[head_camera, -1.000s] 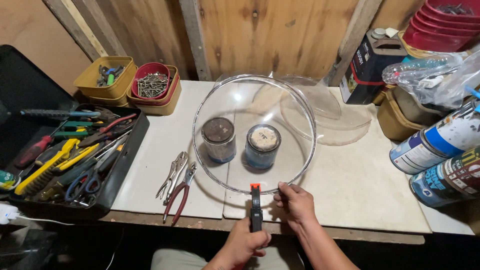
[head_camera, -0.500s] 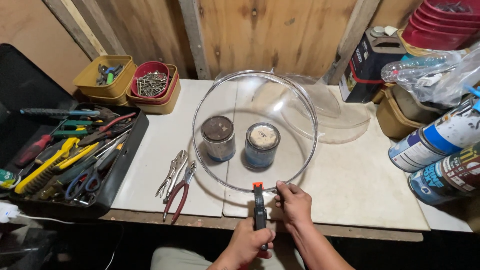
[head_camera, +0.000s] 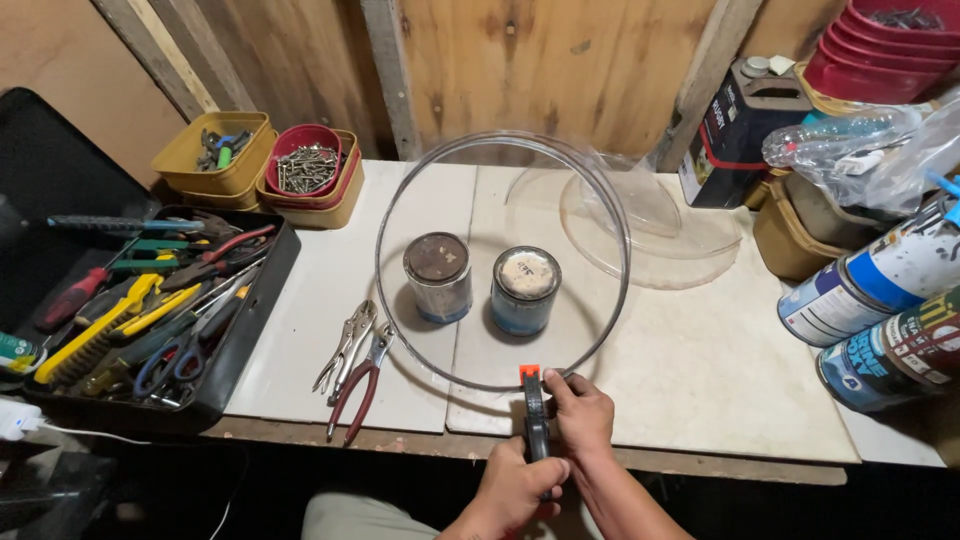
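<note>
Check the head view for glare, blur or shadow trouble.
Head view: sharp, evenly lit. The clear disc is see-through with faint sheen, so only its rim reads well. Soft shadows under both cans. Below the table edge it is dark. Slight wide-angle bending at the borders.

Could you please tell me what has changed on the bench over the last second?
Very little: the left hand has slid slightly lower on the clamp. The right hand still pinches the ring beside it. The ring stays tilted above the two cans; the pliers and tool tray have not moved.
</note>
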